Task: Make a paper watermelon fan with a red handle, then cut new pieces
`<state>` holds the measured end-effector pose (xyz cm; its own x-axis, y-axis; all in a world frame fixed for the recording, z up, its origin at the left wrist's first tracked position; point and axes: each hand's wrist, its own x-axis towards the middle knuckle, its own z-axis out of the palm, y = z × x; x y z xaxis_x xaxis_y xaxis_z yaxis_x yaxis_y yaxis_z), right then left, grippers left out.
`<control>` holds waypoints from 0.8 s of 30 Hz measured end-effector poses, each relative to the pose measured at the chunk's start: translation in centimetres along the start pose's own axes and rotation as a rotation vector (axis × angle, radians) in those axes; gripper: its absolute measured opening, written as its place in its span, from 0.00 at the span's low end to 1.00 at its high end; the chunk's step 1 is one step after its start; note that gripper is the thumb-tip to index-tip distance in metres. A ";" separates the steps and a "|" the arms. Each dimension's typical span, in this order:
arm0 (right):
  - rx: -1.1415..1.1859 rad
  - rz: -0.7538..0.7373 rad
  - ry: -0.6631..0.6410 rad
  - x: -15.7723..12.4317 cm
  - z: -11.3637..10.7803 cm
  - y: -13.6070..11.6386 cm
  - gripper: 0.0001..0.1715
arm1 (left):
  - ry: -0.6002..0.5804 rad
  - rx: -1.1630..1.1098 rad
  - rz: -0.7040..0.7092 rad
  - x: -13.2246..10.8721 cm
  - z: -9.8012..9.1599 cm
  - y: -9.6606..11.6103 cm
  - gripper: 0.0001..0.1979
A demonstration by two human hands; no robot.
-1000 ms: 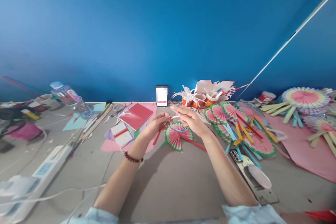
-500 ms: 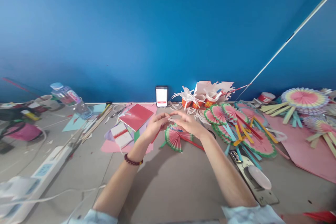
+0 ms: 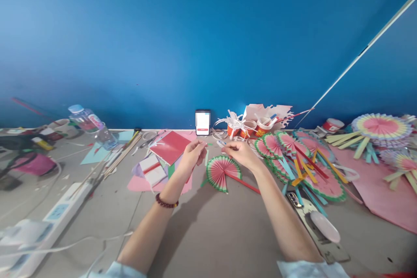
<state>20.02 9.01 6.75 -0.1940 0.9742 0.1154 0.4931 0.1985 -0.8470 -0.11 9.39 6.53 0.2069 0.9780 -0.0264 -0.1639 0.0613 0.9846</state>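
My left hand (image 3: pixel 193 155) hovers over the table with its fingers pinched together near a thin green paper strip (image 3: pixel 206 157). My right hand (image 3: pixel 239 153) is a little to its right, fingers curled in a pinch around a small pale piece that I cannot make out. Between and just below both hands lies a pink pleated paper fan with a green rim (image 3: pixel 221 172) on a red stick (image 3: pixel 243 182). A beaded bracelet (image 3: pixel 166 202) is on my left wrist.
A heap of finished paper fans (image 3: pixel 302 160) lies to the right, with a phone and a pink disc (image 3: pixel 317 225) nearer me. Red and white paper packs (image 3: pixel 163 154), a standing phone (image 3: pixel 202 122), paper cups (image 3: pixel 249 128), a bottle (image 3: pixel 91 125) and a power strip (image 3: pixel 48 221) surround the work area.
My hands came together over the fan, then drew apart again. The pale loop seen between them a second ago is no longer visible. The camera view shifted slightly.
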 end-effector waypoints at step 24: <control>-0.185 -0.138 0.179 2.9 2.7 8.2 0.15 | -0.027 0.166 0.099 1.0 -0.1 -2.9 0.16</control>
<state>21.19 13.19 -1.23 -0.1252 0.9368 0.3268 0.6219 0.3308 -0.7098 0.50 10.19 3.67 0.2238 0.9718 0.0746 -0.0244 -0.0710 0.9972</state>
